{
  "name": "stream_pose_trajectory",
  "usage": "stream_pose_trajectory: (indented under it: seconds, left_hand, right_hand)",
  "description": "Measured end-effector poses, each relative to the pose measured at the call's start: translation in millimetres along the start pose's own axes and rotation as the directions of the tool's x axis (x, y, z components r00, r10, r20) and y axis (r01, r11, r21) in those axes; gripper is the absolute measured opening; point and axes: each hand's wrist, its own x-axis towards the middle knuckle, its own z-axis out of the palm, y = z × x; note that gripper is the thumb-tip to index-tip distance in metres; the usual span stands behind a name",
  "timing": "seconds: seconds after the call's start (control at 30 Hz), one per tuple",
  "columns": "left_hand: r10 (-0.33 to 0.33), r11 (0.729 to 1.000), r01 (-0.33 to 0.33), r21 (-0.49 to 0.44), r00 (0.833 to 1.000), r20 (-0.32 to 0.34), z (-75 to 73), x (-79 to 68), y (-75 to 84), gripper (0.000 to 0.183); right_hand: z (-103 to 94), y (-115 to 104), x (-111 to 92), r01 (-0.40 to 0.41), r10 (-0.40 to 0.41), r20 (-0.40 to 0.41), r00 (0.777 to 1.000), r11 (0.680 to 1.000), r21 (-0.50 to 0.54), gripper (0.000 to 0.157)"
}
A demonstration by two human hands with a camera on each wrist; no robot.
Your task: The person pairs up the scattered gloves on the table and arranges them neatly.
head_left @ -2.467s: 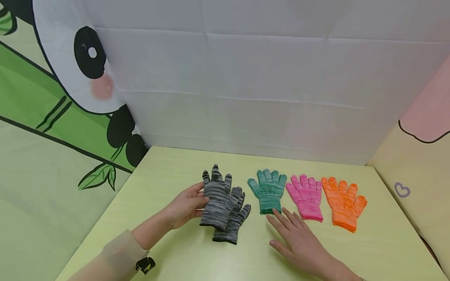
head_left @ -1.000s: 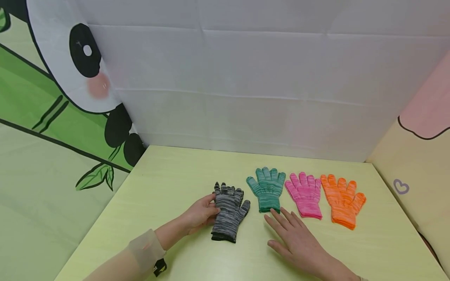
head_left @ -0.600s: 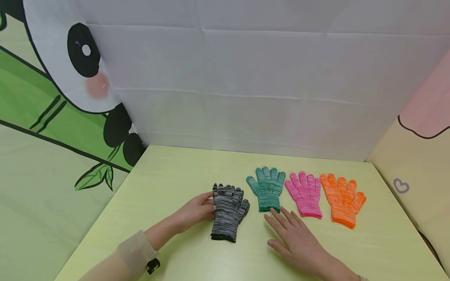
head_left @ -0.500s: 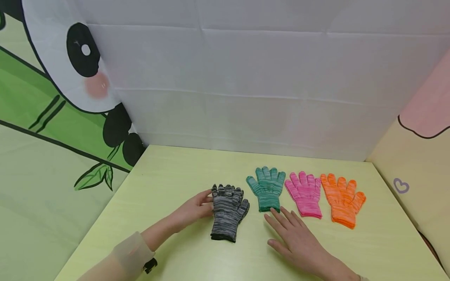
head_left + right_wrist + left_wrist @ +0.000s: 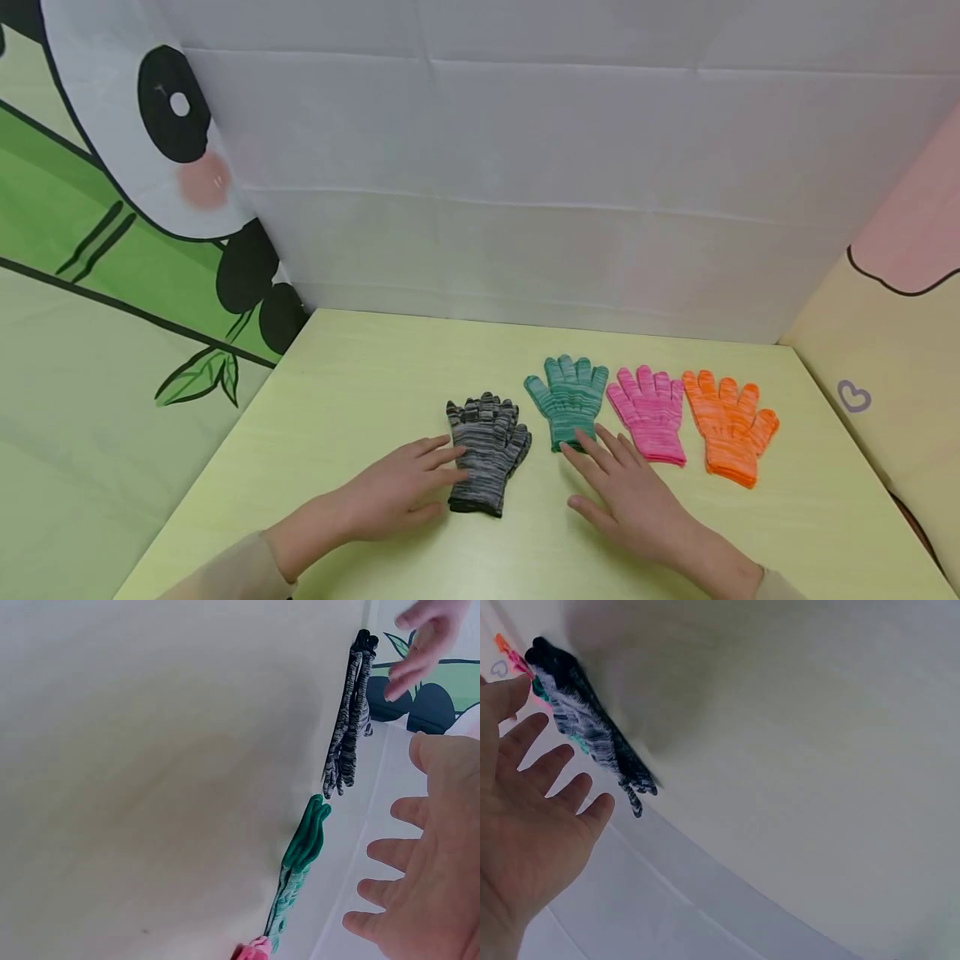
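Note:
A pair of black-and-grey knit gloves (image 5: 486, 467) lies stacked on the table, one on the other, fingers toward the wall. My left hand (image 5: 401, 490) hovers at their left side with fingers spread; the left wrist view shows a gap between the fingers and the gloves (image 5: 585, 724). Near the cuff of a green knit glove (image 5: 574, 402), my right hand (image 5: 633, 504) is held above the table, fingers extended and holding nothing. In the right wrist view the green glove (image 5: 304, 844) is apart from that hand (image 5: 435, 877).
Right of the green glove lie a pink glove (image 5: 651, 417) and an orange glove (image 5: 731, 429) in a row. They rest on a pale yellow table (image 5: 390, 367). A white cloth wall (image 5: 525, 208) stands behind, with printed panels left and right.
My left hand lowered the top grey glove onto the other, let go, then drew back and turned palm down. My right hand has shifted only slightly.

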Motion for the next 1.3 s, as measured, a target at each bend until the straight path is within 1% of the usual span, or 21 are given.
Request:
stream_pose_trajectory:
  seconds: [0.07,0.1,0.2,0.3,0.43,0.53,0.67,0.8,0.97,1.1,1.2,1.3]
  left_hand:
    - [0.046,0.998,-0.046,0.043,0.999,-0.004,7.1,-4.9,1.2,0.056]
    - [0.055,0.997,-0.055,0.053,0.998,-0.006,10.5,-6.7,1.2,0.059]
    - [0.058,0.997,-0.057,0.049,0.998,-0.013,18.5,-9.5,-0.7,0.065]
    - [0.052,0.998,-0.052,0.029,0.999,-0.009,22.5,-10.0,-1.0,0.064]
    - [0.047,0.999,-0.047,0.014,0.999,0.017,24.8,-8.7,-0.1,0.061]
    - [0.052,0.998,-0.053,0.03,0.998,0.029,26.8,-8.5,0.7,0.061]
    - [0.056,0.997,-0.058,0.046,0.998,0.037,28.7,-7.5,0.8,0.06]
    - [0.044,0.998,-0.045,0.038,0.998,0.051,28.4,-5.2,0.2,0.058]
    - [0.043,0.998,-0.046,0.042,0.997,0.059,27.6,-3.2,-1.0,0.056]
    - [0.053,0.997,-0.057,0.046,0.996,0.069,26.5,-0.8,-1.9,0.055]
    - [0.057,0.997,-0.061,0.045,0.995,0.083,25.2,0.7,-2.0,0.054]
    - [0.053,0.997,-0.058,0.045,0.994,0.098,23.8,1.1,-2.0,0.054]
  right_hand:
    - [-2.6,0,4,0.017,-0.017,-0.009,1.0,1.0,-0.005,0.065]
    - [-3.4,1,7,0.022,-0.022,-0.009,1.0,1.0,-0.006,0.064]
    - [-3.8,1,16,0.033,-0.033,-0.003,0.999,0.999,-0.009,0.064]
    - [-1.5,1,30,0.068,-0.068,-0.032,0.997,0.998,0.011,0.06]
    - [3.8,1,53,0.134,-0.13,-0.112,0.985,0.99,0.031,0.047]
    - [9.2,1,69,0.145,-0.142,-0.14,0.98,0.989,0.015,0.034]
    - [16.3,1,86,0.113,-0.113,-0.141,0.983,0.994,-0.007,0.02]
    - [22.5,1,97,0.071,-0.073,-0.124,0.99,0.997,-0.017,0.013]
    - [30.5,-2,107,0.023,-0.024,-0.091,0.996,0.999,-0.023,0.01]
    - [32.2,-3,112,-0.001,0.002,-0.088,0.996,1.0,0.016,0.006]
    - [31.5,-2,114,-0.02,0.022,-0.099,0.995,1.0,0.016,0.009]
    - [31.4,0,117,-0.026,0.025,-0.104,0.994,1.0,-0.008,0.012]
